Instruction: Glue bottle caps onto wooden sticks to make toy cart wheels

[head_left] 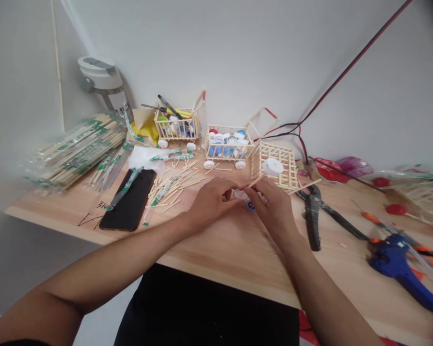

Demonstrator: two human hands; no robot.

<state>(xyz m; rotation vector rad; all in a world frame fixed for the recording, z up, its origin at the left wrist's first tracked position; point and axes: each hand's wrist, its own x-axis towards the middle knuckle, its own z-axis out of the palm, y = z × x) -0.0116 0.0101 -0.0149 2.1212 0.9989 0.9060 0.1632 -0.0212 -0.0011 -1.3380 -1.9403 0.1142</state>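
Over the middle of the table, my left hand is closed, thumb and fingertips around a whitish bottle cap that is mostly hidden. Close beside it, my right hand pinches a thin wooden stick. A round white cap shows just beyond the right fingers; whether the stick joins it is unclear. Below the fingertips is a blue-and-white cap. Behind the right hand leans a lattice frame of sticks. Two small stick carts on white cap wheels, a left cart and a right cart, hold coloured caps.
Cut stick pieces lie left of my hands, near a black phone and bagged chopsticks. A lidded cup stands at the back left. Black-handled pliers and a blue glue gun lie to the right.
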